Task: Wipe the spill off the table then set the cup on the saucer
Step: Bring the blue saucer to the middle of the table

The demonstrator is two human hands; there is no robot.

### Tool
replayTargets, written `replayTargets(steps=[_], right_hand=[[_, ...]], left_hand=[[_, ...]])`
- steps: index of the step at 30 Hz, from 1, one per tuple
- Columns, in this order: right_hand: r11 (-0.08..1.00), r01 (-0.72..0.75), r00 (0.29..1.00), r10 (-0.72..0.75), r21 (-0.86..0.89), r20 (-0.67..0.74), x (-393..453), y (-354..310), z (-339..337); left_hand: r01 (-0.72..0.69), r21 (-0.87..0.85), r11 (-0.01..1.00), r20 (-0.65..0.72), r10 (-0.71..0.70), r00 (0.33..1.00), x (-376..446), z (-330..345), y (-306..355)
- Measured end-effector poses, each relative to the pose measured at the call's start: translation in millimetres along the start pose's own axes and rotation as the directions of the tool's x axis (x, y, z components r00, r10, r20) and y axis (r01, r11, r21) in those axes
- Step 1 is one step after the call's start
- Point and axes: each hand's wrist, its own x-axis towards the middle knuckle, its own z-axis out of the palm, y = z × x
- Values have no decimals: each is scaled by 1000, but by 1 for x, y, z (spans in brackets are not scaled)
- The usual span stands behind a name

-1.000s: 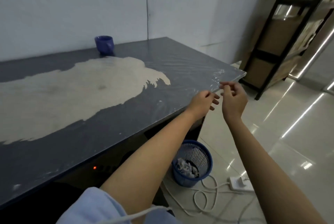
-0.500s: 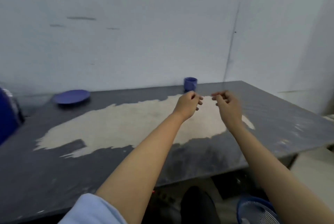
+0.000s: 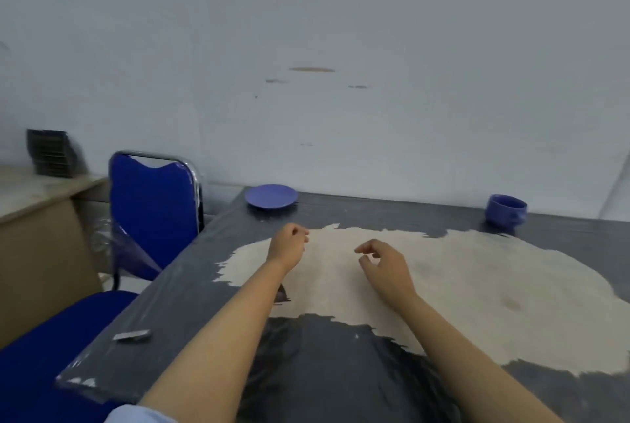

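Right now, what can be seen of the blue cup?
The blue cup is low, wide and rounded, glossy like glazed ceramic, with a small bump low on its front that may be a handle. It stands upright, mouth up, at the far right of the dark table, near the wall. The pale patch on the tabletop ends just in front of it. Nothing touches it; it is not on the saucer, which sits well to its left.

My table (image 3: 191, 313) looks dark and matt, its coating worn away to a pale, rough patch (image 3: 443, 286). The saucer (image 3: 271, 196) and cup (image 3: 506, 210) look glossy glazed ceramic. The chair (image 3: 153, 197) has shiny metal tubing.
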Motion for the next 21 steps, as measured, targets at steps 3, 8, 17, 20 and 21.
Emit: replayTargets(steps=[3, 8, 17, 20, 21], right_hand=[[995, 36, 995, -27, -93, 96, 19, -14, 30], [977, 108, 970, -64, -181, 235, 52, -34, 71], [923, 200, 933, -77, -328, 352, 102, -29, 110], [913, 203, 939, -79, -354, 336, 107, -24, 116], [911, 208, 938, -83, -357, 335, 107, -22, 117]], left_hand=[[65, -7, 998, -73, -65, 995, 19, -23, -21], [116, -67, 991, -155, -126, 980, 54, -37, -41], [282, -425, 860, -152, -375, 914, 126, -40, -39], [281, -543, 792, -82, -383, 920, 140, -39, -39], [279, -564, 777, -78, -387, 919, 144, -38, -39]])
